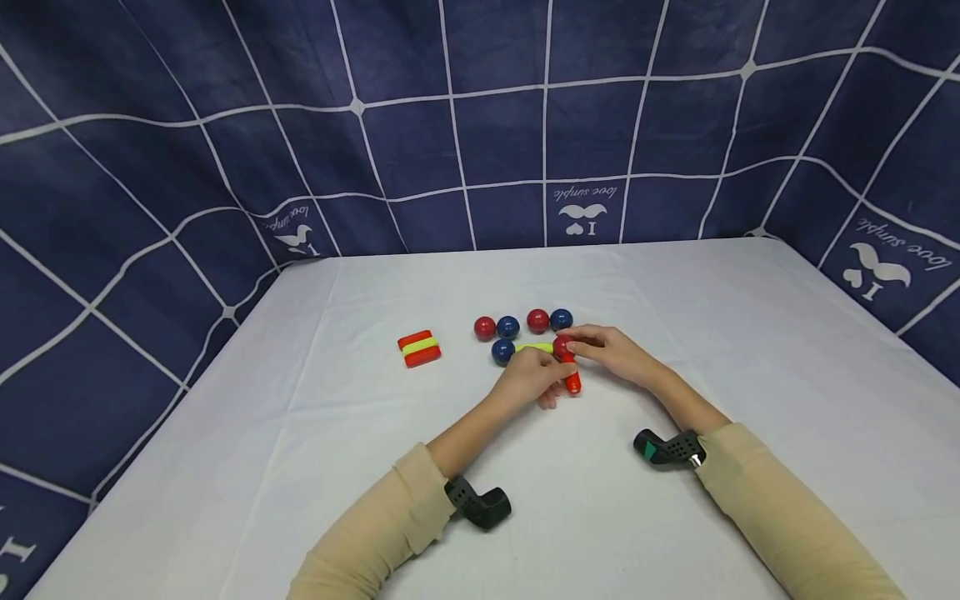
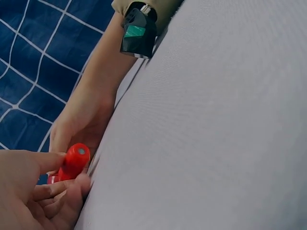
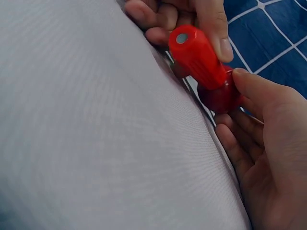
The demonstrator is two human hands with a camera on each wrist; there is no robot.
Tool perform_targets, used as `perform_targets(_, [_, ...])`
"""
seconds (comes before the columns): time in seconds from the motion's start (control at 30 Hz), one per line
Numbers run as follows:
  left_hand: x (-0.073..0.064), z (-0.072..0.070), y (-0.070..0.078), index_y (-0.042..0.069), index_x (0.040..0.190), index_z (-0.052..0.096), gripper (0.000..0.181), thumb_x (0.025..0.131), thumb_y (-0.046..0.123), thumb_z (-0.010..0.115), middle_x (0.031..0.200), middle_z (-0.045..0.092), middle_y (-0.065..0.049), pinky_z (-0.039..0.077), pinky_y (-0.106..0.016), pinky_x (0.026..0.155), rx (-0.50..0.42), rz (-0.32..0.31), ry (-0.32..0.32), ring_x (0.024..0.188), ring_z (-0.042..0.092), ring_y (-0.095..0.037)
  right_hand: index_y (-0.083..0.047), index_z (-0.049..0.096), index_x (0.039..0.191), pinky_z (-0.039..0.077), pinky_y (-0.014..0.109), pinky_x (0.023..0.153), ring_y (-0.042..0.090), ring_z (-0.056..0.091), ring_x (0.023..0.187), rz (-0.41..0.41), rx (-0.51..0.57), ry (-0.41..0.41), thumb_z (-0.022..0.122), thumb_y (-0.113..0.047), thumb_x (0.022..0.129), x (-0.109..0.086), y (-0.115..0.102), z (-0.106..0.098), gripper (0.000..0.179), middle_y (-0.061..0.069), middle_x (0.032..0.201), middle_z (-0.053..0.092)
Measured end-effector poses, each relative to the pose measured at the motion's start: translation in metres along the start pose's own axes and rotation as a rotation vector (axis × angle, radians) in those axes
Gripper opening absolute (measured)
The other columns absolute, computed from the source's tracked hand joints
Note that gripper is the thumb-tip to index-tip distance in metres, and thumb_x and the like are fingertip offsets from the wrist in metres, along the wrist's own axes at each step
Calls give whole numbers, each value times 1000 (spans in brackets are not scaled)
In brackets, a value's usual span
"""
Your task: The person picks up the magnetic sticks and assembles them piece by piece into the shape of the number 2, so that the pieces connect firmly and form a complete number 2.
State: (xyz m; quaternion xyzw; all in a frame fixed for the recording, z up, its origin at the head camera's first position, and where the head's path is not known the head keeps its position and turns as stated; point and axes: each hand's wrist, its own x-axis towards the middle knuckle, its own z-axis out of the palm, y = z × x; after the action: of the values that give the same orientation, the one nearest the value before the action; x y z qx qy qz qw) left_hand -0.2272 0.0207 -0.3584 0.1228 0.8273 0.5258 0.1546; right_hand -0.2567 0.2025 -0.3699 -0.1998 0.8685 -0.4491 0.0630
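Observation:
My left hand [image 1: 527, 379] pinches a red magnetic rod [image 1: 573, 383] between thumb and fingers. A round grey metal spot shows on the rod's near end in both wrist views. The rod's far end meets a shiny red ball [image 3: 220, 95], which my right hand [image 1: 613, 353] grips with thumb and fingertips. From that ball a yellow-green rod [image 1: 536, 347] runs left to a dark blue ball [image 1: 503, 352]. The left hand partly covers the near side of this blue ball and yellow-green rod.
Behind the hands on the white-covered table [image 1: 360, 467] sit two pairs of balls, each a red ball [image 1: 485, 328] beside a blue ball [image 1: 508, 327]. To the left, two red rods [image 1: 422, 357] lie with a yellow-green rod [image 1: 420, 346] between them. Blue checked cloth [image 1: 495, 133] hangs behind.

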Motion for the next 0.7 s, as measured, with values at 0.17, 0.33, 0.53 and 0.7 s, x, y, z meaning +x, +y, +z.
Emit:
perform_targets(0.17, [-1,-2,2,11,65,57,34,87,37,58,48,43,3,29,-19,40,285,79,64,41,41,-9,-9,51,128,41,46,97,29,51,115,8,15,10,54,-31,91,1,0,1,43,14,129,52])
perform_targets(0.33, [0,-16,4,12,80,66,33,90,40,51,58,48,4,32,-19,47,443,181,135,54,43,-9,-9,53,126,42,45,96,28,52,112,11,24,19,55,-31,90,2,-1,2,42,13,127,54])
perform_targets(0.53, [3,-51,1,9,90,66,29,93,31,49,61,53,-1,36,-19,52,457,404,401,56,45,-12,-10,53,126,43,44,95,27,51,110,27,2,31,55,-33,90,2,-2,2,42,13,126,54])
perform_targets(0.7, [11,-74,-16,8,98,63,22,92,26,51,76,55,-3,39,-21,59,393,406,585,67,49,-15,-7,53,126,42,45,95,27,51,110,43,-12,34,54,-28,91,-3,-13,2,41,15,126,53])
